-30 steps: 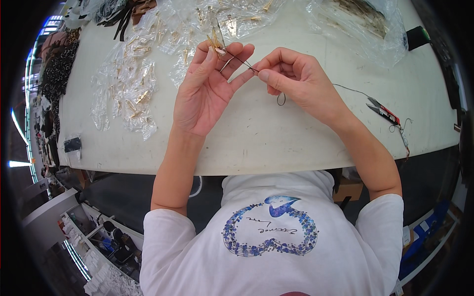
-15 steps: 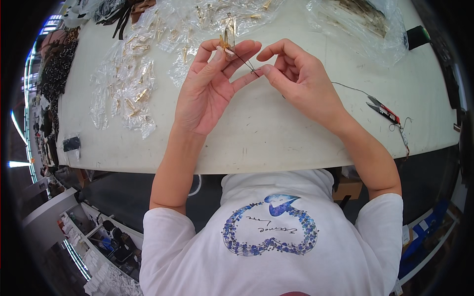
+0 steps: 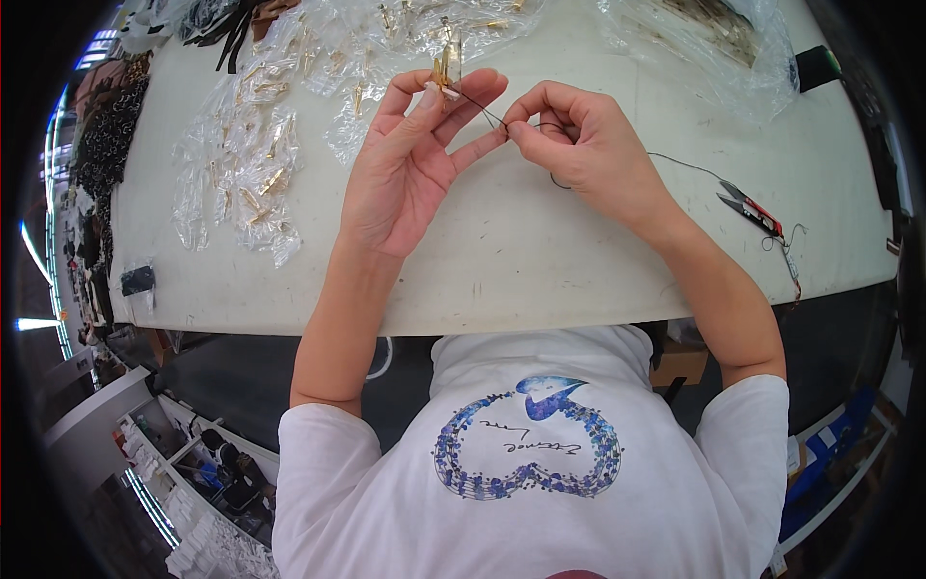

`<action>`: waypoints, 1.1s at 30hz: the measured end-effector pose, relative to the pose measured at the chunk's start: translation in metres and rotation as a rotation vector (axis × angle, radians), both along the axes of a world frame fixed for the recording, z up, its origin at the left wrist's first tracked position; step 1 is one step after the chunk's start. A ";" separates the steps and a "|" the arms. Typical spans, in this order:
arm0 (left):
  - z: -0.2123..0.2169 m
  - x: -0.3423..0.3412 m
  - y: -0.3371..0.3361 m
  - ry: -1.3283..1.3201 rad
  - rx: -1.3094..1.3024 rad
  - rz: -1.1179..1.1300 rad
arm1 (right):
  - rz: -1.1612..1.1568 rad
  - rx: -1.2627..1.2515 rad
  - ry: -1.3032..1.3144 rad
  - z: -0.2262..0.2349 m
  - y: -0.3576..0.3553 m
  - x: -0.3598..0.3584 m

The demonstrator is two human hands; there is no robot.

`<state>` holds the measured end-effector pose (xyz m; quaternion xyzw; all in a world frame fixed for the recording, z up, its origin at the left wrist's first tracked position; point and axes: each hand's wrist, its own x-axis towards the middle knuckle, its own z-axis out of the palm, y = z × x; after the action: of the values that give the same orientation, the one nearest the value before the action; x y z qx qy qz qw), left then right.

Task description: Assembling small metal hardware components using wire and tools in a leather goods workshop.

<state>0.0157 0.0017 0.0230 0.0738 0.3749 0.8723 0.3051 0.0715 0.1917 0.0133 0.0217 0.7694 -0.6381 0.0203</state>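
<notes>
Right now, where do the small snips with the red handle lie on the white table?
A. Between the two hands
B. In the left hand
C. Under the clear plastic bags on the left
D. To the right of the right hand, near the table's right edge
D. The snips lie on the bare table beyond the wrist of the right hand, apart from the left hand and from the plastic bags.

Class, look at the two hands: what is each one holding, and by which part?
The left hand pinches a small gold metal piece by its lower end at the fingertips. The right hand pinches the thin dark thread near its end.
</notes>
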 end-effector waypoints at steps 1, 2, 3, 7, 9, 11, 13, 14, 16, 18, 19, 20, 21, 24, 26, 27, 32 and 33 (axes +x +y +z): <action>0.000 0.000 0.000 -0.023 0.000 0.020 | 0.016 -0.085 -0.037 0.000 0.001 -0.001; -0.001 -0.001 0.000 -0.023 0.000 0.021 | 0.017 -0.086 -0.037 0.001 0.002 -0.002; -0.003 -0.002 -0.001 -0.032 -0.003 0.035 | 0.007 -0.133 -0.062 0.001 0.002 -0.002; -0.010 -0.006 -0.008 -0.035 0.025 0.013 | 0.006 -0.219 -0.157 0.006 0.005 -0.002; -0.010 -0.006 -0.009 -0.038 0.019 0.014 | 0.028 -0.236 -0.185 0.007 0.007 -0.002; -0.010 -0.007 -0.009 -0.040 0.012 0.016 | 0.051 -0.255 -0.212 0.005 0.008 -0.002; -0.010 -0.007 -0.009 -0.017 -0.006 0.025 | 0.055 -0.297 -0.207 0.002 0.009 -0.003; -0.010 -0.007 -0.009 -0.016 -0.006 0.026 | 0.056 -0.297 -0.206 0.003 0.010 -0.003; -0.010 -0.008 -0.010 0.004 0.010 0.031 | 0.076 -0.305 -0.218 0.004 0.012 -0.003; -0.010 -0.009 -0.010 0.018 0.015 0.020 | 0.074 -0.302 -0.161 0.003 0.009 -0.003; -0.010 -0.009 -0.010 0.031 0.021 0.008 | 0.072 -0.299 -0.104 0.003 0.008 -0.003; -0.009 -0.009 -0.010 0.031 0.020 0.009 | 0.073 -0.299 -0.104 0.004 0.007 -0.003; -0.009 -0.009 -0.010 0.030 0.011 0.005 | 0.076 -0.275 -0.085 0.005 0.006 -0.003; -0.008 -0.007 -0.010 0.031 0.021 -0.009 | 0.048 -0.241 -0.015 0.003 0.007 -0.002; -0.008 -0.007 -0.010 0.029 0.040 -0.017 | 0.019 -0.231 0.032 -0.002 0.005 -0.001; -0.009 -0.007 -0.010 0.012 0.055 -0.022 | -0.088 -0.013 0.227 -0.005 0.003 -0.002; -0.010 -0.008 -0.012 -0.027 0.102 -0.029 | -0.277 0.395 0.616 0.007 0.002 0.002; -0.010 -0.008 -0.011 -0.040 0.125 -0.031 | -0.217 0.443 0.628 0.011 0.001 0.005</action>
<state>0.0075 -0.0096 0.0128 0.0810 0.3123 0.8905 0.3207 0.0761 0.1923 0.0243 -0.0894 0.8504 -0.4306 -0.2888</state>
